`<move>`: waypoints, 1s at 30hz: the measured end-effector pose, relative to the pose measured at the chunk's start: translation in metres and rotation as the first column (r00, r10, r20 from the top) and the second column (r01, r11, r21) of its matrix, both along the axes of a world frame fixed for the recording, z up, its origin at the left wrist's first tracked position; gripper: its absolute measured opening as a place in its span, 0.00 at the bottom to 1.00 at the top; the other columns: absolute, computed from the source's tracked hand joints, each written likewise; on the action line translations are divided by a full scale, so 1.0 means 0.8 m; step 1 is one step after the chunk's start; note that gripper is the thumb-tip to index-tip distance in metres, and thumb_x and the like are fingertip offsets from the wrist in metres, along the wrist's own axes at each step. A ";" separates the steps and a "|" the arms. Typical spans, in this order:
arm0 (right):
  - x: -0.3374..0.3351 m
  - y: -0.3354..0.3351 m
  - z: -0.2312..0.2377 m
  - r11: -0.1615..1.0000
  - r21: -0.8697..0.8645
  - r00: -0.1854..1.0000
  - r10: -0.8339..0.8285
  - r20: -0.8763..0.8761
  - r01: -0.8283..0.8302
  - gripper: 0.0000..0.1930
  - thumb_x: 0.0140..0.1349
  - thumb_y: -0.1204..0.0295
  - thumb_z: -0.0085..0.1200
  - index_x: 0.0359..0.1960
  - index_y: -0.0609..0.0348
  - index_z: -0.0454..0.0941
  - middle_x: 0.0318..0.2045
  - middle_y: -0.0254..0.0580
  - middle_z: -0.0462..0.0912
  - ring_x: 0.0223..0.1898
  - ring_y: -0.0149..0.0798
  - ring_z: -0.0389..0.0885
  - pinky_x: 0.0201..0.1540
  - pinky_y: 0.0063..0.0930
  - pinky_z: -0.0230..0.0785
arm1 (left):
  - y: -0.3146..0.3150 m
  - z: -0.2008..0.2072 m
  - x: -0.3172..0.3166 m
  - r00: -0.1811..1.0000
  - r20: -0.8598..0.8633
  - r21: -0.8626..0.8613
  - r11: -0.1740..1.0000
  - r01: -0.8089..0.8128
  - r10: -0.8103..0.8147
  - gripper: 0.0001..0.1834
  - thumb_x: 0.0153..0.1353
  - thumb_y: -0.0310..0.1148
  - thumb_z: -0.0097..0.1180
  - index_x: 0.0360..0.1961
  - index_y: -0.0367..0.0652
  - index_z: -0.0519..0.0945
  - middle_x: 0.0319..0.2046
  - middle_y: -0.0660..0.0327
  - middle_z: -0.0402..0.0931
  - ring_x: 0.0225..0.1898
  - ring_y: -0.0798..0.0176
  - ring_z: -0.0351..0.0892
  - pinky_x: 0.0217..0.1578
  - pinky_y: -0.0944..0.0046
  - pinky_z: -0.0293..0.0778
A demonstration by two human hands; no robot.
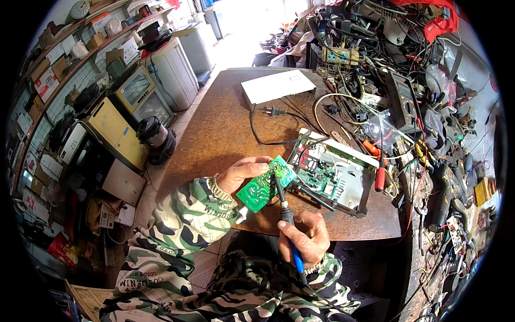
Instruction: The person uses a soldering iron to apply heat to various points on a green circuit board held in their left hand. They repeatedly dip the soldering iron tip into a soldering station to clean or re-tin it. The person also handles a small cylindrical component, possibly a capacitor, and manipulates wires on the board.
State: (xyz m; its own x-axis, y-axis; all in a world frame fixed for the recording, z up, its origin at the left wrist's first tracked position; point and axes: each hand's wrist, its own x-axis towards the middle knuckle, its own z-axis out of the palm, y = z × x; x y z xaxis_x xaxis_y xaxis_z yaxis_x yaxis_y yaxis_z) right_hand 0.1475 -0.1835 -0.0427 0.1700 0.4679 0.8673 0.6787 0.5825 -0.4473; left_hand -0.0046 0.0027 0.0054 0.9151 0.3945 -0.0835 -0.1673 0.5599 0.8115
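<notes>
My left hand (240,173) grips a green circuit board (257,193) by its upper left edge, thumb on the soldered face. The board is tilted, its solder side toward me. In my right hand (304,236) is a soldering iron (287,216) with a black and blue handle. Its dark tip reaches the upper part of the board; whether it touches a joint is too small to tell. Just beyond, an opened metal device case (354,188) lies on the wooden table with another green board (316,180) inside. A black power cord (257,137) runs out of the case.
A white metal cover (279,86) lies at the table's (214,129) far end. Cables, tools and a red-handled screwdriver (380,177) crowd the right side. Loaded shelves (70,70) and cabinets (115,129) line the left, with a dark canister (153,134) on the floor.
</notes>
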 end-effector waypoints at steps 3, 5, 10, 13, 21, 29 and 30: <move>-0.001 0.001 0.002 1.000 0.007 1.000 -0.005 -0.023 0.005 0.23 0.40 0.82 0.70 0.43 0.53 0.88 0.36 0.48 0.78 0.28 0.43 0.79 0.29 0.31 0.73 | -0.003 0.001 0.000 1.000 0.018 -0.010 1.000 -0.013 0.014 0.20 0.71 0.37 0.55 0.57 0.34 0.74 0.45 0.53 0.83 0.40 0.60 0.86 0.41 0.61 0.85; -0.003 0.002 0.004 1.000 0.012 0.999 -0.016 -0.050 0.017 0.21 0.42 0.83 0.70 0.43 0.56 0.87 0.35 0.48 0.79 0.28 0.43 0.80 0.28 0.31 0.73 | -0.003 -0.001 -0.001 0.999 0.008 -0.029 0.999 -0.033 0.033 0.21 0.71 0.37 0.55 0.58 0.34 0.74 0.46 0.52 0.83 0.39 0.59 0.87 0.41 0.61 0.85; 0.007 0.005 0.008 0.997 0.045 0.997 0.061 -0.054 -0.059 0.16 0.51 0.84 0.63 0.45 0.67 0.83 0.32 0.51 0.82 0.28 0.44 0.83 0.30 0.33 0.77 | 0.003 -0.014 -0.010 0.997 -0.018 -0.015 0.997 -0.079 0.078 0.24 0.70 0.39 0.55 0.60 0.32 0.72 0.48 0.47 0.82 0.41 0.54 0.87 0.41 0.56 0.86; 0.025 -0.007 0.017 0.998 0.052 0.999 0.034 -0.034 -0.032 0.15 0.55 0.84 0.62 0.46 0.73 0.82 0.34 0.55 0.83 0.33 0.50 0.86 0.33 0.36 0.80 | 0.021 -0.016 -0.006 0.999 0.017 0.087 0.996 0.026 -0.028 0.28 0.71 0.45 0.49 0.61 0.31 0.71 0.48 0.43 0.82 0.40 0.47 0.87 0.37 0.51 0.86; 0.018 -0.127 0.058 0.985 0.131 0.954 -0.071 -0.292 0.114 0.17 0.61 0.87 0.59 0.53 0.71 0.80 0.42 0.52 0.79 0.26 0.30 0.80 0.22 0.21 0.68 | 0.014 -0.035 -0.001 0.982 -0.056 0.066 0.982 -0.178 0.181 0.27 0.72 0.51 0.51 0.53 0.35 0.79 0.38 0.53 0.84 0.32 0.54 0.86 0.27 0.56 0.82; 0.021 -0.316 0.115 0.709 -0.222 0.728 -0.685 0.010 0.670 0.21 0.61 0.84 0.63 0.57 0.61 0.81 0.34 0.42 0.82 0.26 0.29 0.81 0.27 0.23 0.75 | 0.018 -0.033 -0.001 0.974 -0.082 0.253 0.949 -0.186 0.213 0.23 0.73 0.49 0.51 0.50 0.37 0.79 0.36 0.55 0.83 0.34 0.59 0.85 0.27 0.60 0.82; 0.035 -0.337 0.125 0.689 -0.199 0.705 -0.709 0.018 0.697 0.20 0.62 0.83 0.62 0.57 0.61 0.81 0.31 0.40 0.82 0.25 0.28 0.81 0.27 0.24 0.75 | 0.017 -0.034 0.000 0.984 -0.042 0.270 0.950 -0.156 0.173 0.22 0.74 0.48 0.51 0.50 0.37 0.79 0.36 0.55 0.83 0.33 0.60 0.85 0.28 0.60 0.82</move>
State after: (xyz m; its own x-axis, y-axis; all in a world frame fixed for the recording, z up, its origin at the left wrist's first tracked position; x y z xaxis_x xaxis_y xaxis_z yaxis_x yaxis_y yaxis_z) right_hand 0.1755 -0.4534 0.0571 0.5575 0.3344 0.7598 0.8273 -0.1481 -0.5419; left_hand -0.0047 0.0167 -0.0218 0.8317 0.5551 -0.0120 -0.1819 0.2928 0.9387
